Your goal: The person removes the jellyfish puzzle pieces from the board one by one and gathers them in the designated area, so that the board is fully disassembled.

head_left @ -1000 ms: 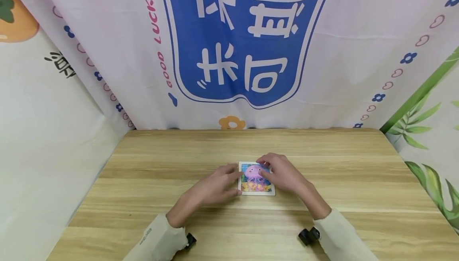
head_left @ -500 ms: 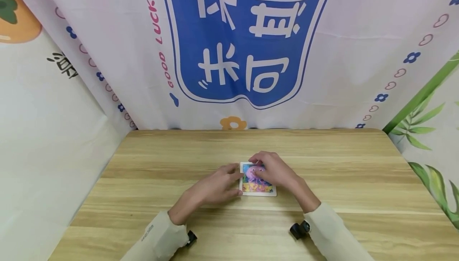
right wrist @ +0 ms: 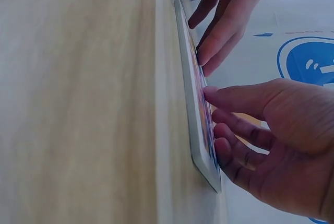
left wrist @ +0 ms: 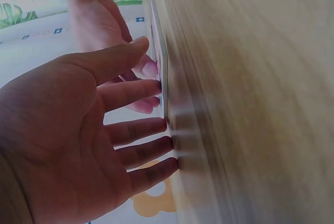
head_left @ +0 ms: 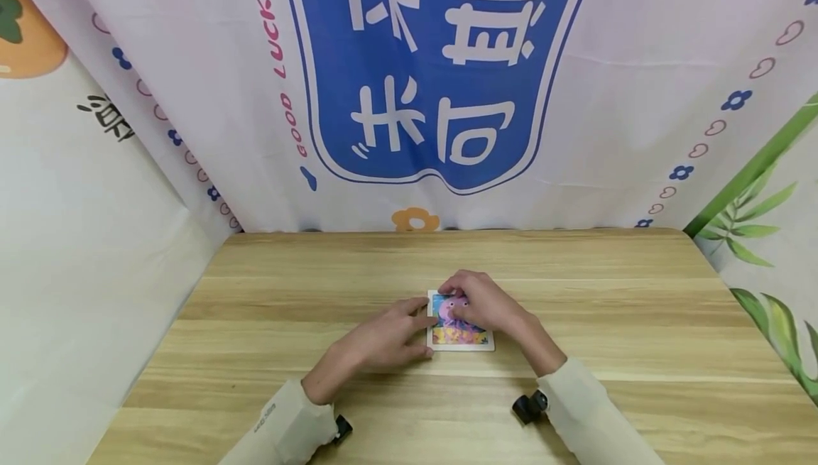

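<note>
A small white-bordered picture board (head_left: 461,338) lies flat on the table, showing a pink jellyfish over blue and yellow. My left hand (head_left: 388,335) rests at its left edge, fingertips touching the border and the tabletop. In the left wrist view, the fingers of the left hand (left wrist: 68,130) are spread and nearly straight. Over the board's upper right part is my right hand (head_left: 487,303), hiding some of the jellyfish. In the right wrist view, the thumb and loosely bent fingertips of the right hand (right wrist: 297,130) touch the face of the board (right wrist: 192,104).
The wooden table (head_left: 287,266) extends around the board on all sides. Behind it hangs a printed curtain (head_left: 575,167) with a blue panel. A white cloth wall (head_left: 77,252) stands on the left, and a leaf-patterned one (head_left: 760,238) on the right.
My right hand has moved left across the board, covering more of the jellyfish's right side. The left hand stays by the left edge, with its fingers shifting slightly.
</note>
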Motion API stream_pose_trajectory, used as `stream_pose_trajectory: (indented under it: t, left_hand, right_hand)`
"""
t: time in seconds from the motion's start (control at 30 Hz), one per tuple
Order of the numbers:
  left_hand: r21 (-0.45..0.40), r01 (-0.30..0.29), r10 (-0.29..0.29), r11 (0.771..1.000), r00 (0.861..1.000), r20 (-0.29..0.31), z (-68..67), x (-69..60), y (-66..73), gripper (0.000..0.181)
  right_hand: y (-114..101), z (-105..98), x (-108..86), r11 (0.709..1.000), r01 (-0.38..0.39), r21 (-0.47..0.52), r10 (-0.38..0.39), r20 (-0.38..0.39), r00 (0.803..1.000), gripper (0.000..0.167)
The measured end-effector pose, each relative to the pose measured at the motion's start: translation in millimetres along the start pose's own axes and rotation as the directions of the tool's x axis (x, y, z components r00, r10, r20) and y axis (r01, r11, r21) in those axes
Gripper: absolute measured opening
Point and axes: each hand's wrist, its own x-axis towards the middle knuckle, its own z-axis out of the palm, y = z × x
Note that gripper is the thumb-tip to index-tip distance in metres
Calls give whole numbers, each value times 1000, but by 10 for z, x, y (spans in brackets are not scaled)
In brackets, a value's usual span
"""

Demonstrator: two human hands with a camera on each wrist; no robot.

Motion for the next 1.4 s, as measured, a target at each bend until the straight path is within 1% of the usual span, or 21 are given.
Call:
stream_pose_trajectory:
  t: [0.2, 0.4, 0.6, 0.73, 0.87, 1.1, 1.23, 1.4]
  left_hand:
    - [10, 8, -8, 1000, 1000, 11, 1, 4, 3, 59]
    - [16, 6, -6, 1000, 1000, 14, 14, 10, -11, 60]
    - [13, 9, -9, 1000, 1000, 8, 9, 13, -8, 59]
    - [22, 3, -3, 1000, 1000, 0, 14, 22, -2, 56]
    - [27, -6, 6, 1000, 1000, 0, 11, 31, -3, 54]
    - [23, -3, 3, 1000, 1000, 5, 16, 30, -24, 52]
    - [23, 1, -1, 1000, 1000, 1, 20, 32, -28, 52]
    - [21, 13, -13, 1000, 1000, -1, 16, 30, -29, 54]
  right_hand:
    - [-12, 5, 9, 1000, 6, -10, -6, 16, 1000, 32]
    - [-37, 12, 19, 1000, -5, -6, 5, 30, 1000, 33]
    - [-34, -4, 43, 1000, 10, -22, -9, 34, 999, 35]
    - [-36, -14, 75, 1000, -7, -24, 8, 33, 999, 38]
    - [-26, -21, 110, 1000, -16, 3, 16, 48, 999, 40]
    - [-4, -21, 147, 997, -44, 56, 38, 94, 995, 43]
    - [-2, -19, 154, 995, -66, 71, 58, 112, 992, 41]
    - [-10, -23, 164, 993, -88, 80, 79, 118, 990, 38]
